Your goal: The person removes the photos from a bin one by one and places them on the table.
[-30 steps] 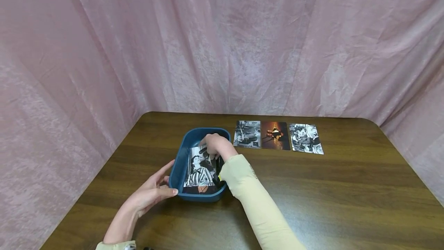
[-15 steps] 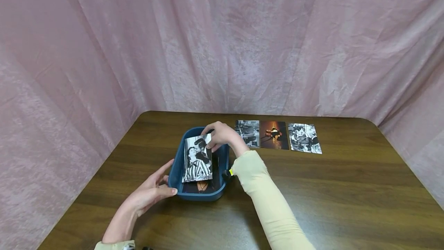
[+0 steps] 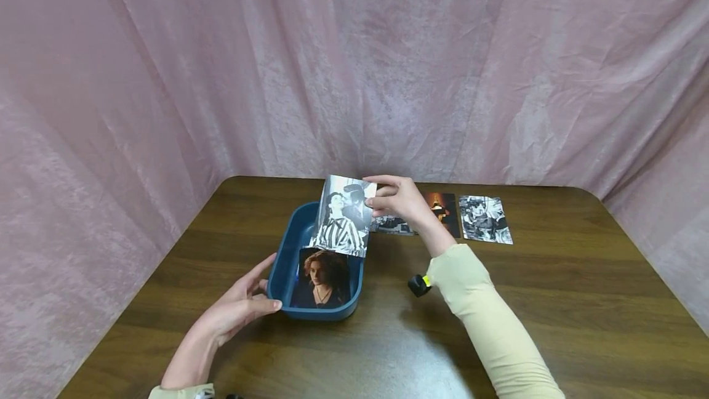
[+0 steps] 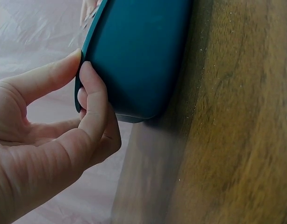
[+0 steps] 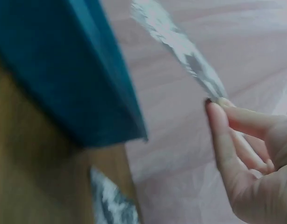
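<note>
My right hand (image 3: pixel 401 201) pinches a black-and-white photo print (image 3: pixel 342 220) by its right edge, thumb against forefinger. The print shows two people, one in a striped top, and is raised over the far part of a blue plastic tub (image 3: pixel 321 314). In the right wrist view the print (image 5: pixel 183 51) appears nearly edge-on, beyond the tub wall (image 5: pixel 64 70). My left hand (image 3: pixel 235 313) grips the tub's near left corner; the left wrist view has thumb and fingers pinching the rim (image 4: pixel 87 39). Inside the tub lies a dark colour photo (image 3: pixel 323 282) of a curly-haired person.
Along the table's far side, a row of photos lies right of the tub: a black-and-white one (image 3: pixel 392 225) partly behind my right hand, an orange-brown one (image 3: pixel 450 214) and another black-and-white one (image 3: pixel 485 219). Pink curtains (image 3: pixel 354 66) hang behind the wooden table (image 3: pixel 554 288).
My right hand has come up out of the tub and moved right and away, lifting the striped-top photo. The colour photo beneath is uncovered. My left hand stays at the rim.
</note>
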`<move>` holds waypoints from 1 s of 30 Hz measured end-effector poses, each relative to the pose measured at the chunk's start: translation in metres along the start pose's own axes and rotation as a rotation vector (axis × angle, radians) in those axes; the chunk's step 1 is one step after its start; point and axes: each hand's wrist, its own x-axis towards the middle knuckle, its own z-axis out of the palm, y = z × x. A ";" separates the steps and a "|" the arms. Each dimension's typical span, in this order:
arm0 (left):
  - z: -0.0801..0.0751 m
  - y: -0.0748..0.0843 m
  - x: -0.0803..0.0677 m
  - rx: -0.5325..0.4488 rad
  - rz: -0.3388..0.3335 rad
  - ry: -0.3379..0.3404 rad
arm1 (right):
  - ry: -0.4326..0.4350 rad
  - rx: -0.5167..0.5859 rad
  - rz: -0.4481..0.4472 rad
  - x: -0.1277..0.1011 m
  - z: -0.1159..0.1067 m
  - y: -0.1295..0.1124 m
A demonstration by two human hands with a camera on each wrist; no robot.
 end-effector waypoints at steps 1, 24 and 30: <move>0.000 0.000 -0.001 0.001 0.001 0.001 | 0.022 0.011 -0.009 -0.004 -0.005 0.002; 0.003 0.000 -0.005 -0.004 -0.001 -0.006 | 0.002 -0.110 0.102 -0.075 -0.065 0.075; 0.003 -0.001 -0.003 0.005 0.002 -0.003 | 0.041 -0.276 0.141 -0.074 -0.050 0.083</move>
